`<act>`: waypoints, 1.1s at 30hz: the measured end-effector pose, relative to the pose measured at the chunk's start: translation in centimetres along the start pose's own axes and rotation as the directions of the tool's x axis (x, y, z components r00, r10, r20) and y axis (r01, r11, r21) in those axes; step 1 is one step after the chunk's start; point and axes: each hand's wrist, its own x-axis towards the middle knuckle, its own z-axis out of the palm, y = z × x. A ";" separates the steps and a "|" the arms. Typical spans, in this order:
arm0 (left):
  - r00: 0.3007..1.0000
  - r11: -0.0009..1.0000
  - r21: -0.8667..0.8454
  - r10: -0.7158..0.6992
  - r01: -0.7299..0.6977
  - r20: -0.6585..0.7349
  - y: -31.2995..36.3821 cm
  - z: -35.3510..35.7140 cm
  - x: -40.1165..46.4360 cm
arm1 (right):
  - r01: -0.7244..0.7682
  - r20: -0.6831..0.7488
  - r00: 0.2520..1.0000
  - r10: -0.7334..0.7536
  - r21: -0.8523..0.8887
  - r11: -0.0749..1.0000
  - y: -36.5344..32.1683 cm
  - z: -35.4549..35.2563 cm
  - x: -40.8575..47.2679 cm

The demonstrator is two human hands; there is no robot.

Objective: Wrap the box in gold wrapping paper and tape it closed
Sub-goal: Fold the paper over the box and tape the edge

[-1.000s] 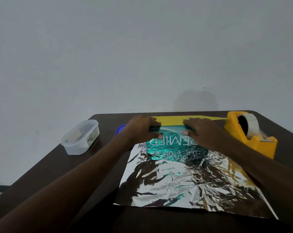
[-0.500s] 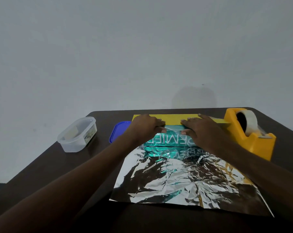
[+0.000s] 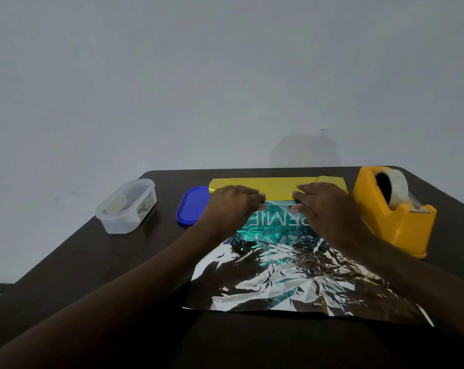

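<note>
Head view: left hand [image 3: 232,206] and right hand [image 3: 324,206] apparently press flat-fingered on gold paper [image 3: 277,185] over the box [image 3: 277,222].

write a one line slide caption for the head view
Both hands, left and right, press gold wrapping paper over a teal box, tape dispenser alongside.

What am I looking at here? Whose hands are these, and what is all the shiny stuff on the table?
The camera sits on a person's head and looks down, so you see their own two arms. The left hand and right hand press a gold flap of wrapping paper down over a teal box. The crinkly silver sheet is that paper's shiny inside. On the dark table also sit a yellow tape dispenser, a clear plastic tub and a blue lid. No tape is on yet.
</note>
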 end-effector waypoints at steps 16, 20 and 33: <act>0.998 0.999 0.051 -0.014 0.018 -0.069 0.6 0.3 0.2 | -0.058 0.048 0.997 0.054 0.079 0.995 0.4 1.5 0.4; 0.999 0.999 0.037 -0.012 0.014 -0.047 0.7 0.2 0.5 | -0.066 0.023 0.998 0.064 0.083 0.994 0.2 1.3 0.3; 0.985 0.995 -0.029 -0.089 0.094 0.148 0.8 0.1 1.4 | -0.167 0.214 0.965 0.149 0.067 0.984 1.1 1.1 -0.4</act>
